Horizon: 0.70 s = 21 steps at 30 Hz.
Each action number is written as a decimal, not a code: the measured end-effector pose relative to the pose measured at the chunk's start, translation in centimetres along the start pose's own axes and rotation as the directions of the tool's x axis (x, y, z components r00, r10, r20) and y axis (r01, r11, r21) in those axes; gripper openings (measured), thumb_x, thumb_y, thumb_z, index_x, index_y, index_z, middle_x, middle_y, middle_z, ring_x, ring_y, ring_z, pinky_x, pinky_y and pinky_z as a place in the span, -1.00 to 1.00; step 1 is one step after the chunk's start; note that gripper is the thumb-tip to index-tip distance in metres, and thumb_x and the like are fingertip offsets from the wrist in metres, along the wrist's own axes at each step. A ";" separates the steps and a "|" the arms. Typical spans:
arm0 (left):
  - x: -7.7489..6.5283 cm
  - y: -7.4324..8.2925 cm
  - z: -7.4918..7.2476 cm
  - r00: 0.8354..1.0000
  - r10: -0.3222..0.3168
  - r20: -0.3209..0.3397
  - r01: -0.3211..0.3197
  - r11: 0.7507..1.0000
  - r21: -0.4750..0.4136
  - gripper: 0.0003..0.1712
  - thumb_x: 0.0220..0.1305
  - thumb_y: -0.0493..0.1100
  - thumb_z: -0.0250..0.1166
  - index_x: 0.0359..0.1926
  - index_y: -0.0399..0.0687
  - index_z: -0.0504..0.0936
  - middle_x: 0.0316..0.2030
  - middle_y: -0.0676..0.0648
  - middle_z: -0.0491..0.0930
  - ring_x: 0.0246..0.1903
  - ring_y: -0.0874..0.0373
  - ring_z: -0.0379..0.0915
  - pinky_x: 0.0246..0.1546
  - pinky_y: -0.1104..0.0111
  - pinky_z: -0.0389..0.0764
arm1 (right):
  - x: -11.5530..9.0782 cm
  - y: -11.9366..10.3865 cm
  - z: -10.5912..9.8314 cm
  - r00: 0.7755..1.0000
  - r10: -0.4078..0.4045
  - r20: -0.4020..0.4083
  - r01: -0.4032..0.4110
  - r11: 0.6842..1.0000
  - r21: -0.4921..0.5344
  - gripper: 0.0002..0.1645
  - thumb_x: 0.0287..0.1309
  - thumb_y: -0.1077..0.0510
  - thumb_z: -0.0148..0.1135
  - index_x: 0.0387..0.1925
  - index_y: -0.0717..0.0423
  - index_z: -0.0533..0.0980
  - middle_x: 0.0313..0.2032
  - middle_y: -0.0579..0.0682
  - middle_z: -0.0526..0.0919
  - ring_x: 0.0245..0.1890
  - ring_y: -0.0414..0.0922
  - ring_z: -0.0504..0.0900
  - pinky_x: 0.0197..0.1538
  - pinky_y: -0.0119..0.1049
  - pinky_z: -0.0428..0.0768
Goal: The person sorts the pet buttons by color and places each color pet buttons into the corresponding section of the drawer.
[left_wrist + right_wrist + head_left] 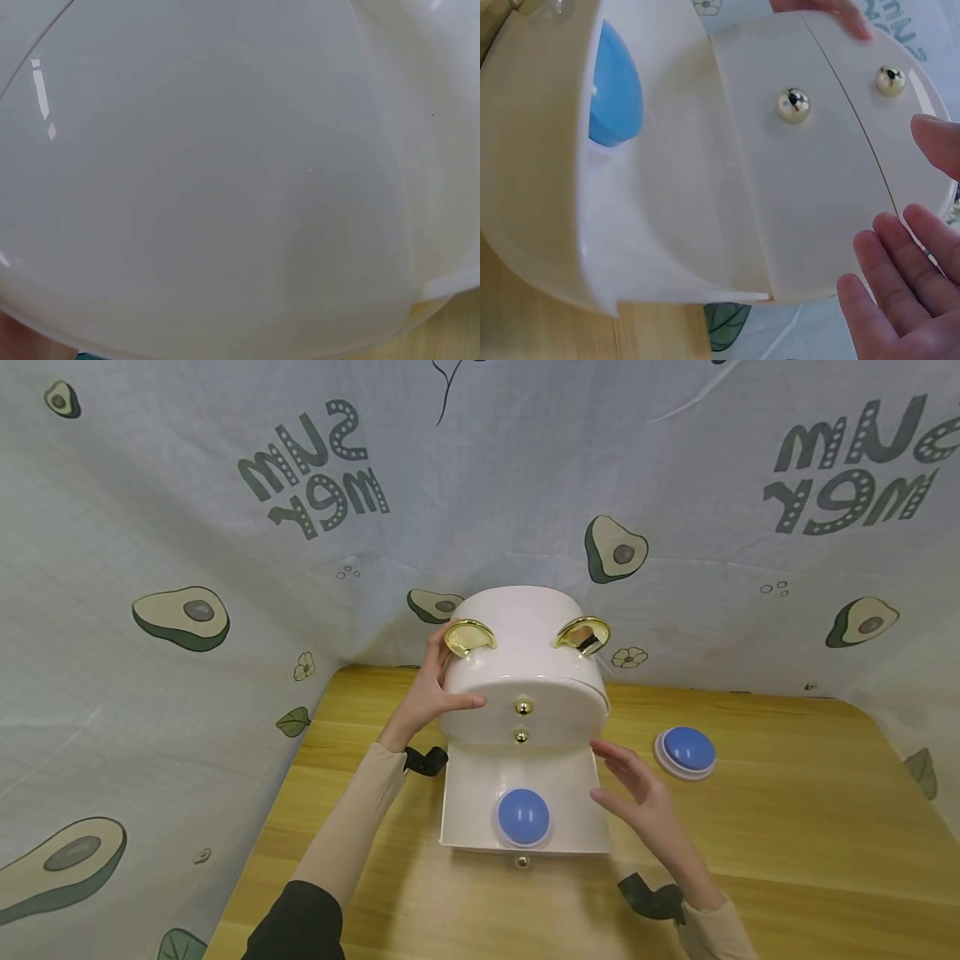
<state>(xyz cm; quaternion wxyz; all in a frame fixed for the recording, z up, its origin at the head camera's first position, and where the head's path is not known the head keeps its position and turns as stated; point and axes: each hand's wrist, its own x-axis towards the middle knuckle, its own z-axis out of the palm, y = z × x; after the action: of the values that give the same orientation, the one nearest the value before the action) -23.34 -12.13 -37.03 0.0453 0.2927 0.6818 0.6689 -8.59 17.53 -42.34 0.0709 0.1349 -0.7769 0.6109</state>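
Evidently your left hand (pixel 431 693) was pressed flat against the left side of the glossy white plastic drawer cabinet with gold ears (pixel 525 668), fingers straight and the thumb laid across its front, steadying it near the back of the wooden table (pixel 787 860); the left wrist view showed nothing but white shell. To its right, the bottom white drawer (pixel 480 802) stood pulled out toward you, with a blue dome-shaped button on a white base (pixel 523 817) sitting inside it near the front wall. Further right, your right hand (pixel 645 797) hovered open just beside the drawer's right wall, fingers spread and relaxed, holding nothing and apparently not touching. A second blue dome button (pixel 685 752) lay on the table well to the right. As I judged it, the extended drawer made the cabinet front-heavy: had your left hand slackened or your right pushed unevenly, the unit could have tipped or slid, and the drawer could have jammed askew or pinched your fingers.
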 end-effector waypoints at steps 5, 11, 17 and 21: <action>0.0 0.0 0.0 1.000 -0.009 -0.002 0.009 1.000 -0.014 0.25 -0.12 -0.57 0.39 0.45 -0.07 -0.19 0.41 -0.19 -0.01 0.41 0.10 -0.18 0.32 0.06 0.00 | -0.1 0.4 -0.8 0.998 -0.050 -0.026 0.052 0.997 0.059 -0.32 0.01 0.60 0.21 0.22 0.46 0.29 0.19 0.13 0.44 0.21 -0.26 0.38 0.21 -0.50 0.26; 0.0 0.0 0.0 1.000 -0.008 -0.001 0.008 1.000 -0.013 0.25 -0.11 -0.56 0.40 0.46 -0.07 -0.20 0.41 -0.19 -0.02 0.42 0.09 -0.19 0.33 0.06 -0.01 | -0.3 1.2 -2.1 0.997 -0.058 -0.058 0.064 0.993 0.099 -0.30 -0.01 0.65 0.18 0.23 0.49 0.27 0.20 0.03 0.45 0.22 -0.24 0.38 0.21 -0.50 0.26; 0.1 -0.7 -0.2 1.000 0.001 0.002 -0.001 1.000 -0.014 0.27 -0.13 -0.57 0.40 0.46 -0.05 -0.20 0.41 -0.19 -0.03 0.42 0.08 -0.18 0.32 0.05 0.00 | -0.7 1.9 -3.2 0.996 -0.012 -0.085 0.017 0.998 0.059 -0.31 0.04 0.60 0.20 0.25 0.46 0.25 0.21 -0.01 0.43 0.21 -0.28 0.37 0.20 -0.53 0.26; 0.4 -2.2 -0.4 1.000 0.005 -0.006 -0.005 1.000 -0.008 0.31 -0.15 -0.58 0.42 0.47 0.03 -0.20 0.42 -0.14 -0.02 0.42 0.11 -0.20 0.33 0.06 -0.02 | -0.9 2.1 -3.8 0.995 0.014 -0.100 -0.009 0.999 0.043 -0.31 0.06 0.58 0.20 0.26 0.44 0.25 0.20 -0.10 0.44 0.21 -0.32 0.36 0.19 -0.56 0.25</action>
<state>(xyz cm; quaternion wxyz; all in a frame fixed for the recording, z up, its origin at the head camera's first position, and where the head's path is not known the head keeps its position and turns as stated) -24.61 -12.19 -38.92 0.0431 0.2921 0.6785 0.6727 -8.51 21.74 -43.61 0.1035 0.1009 -0.7598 0.6339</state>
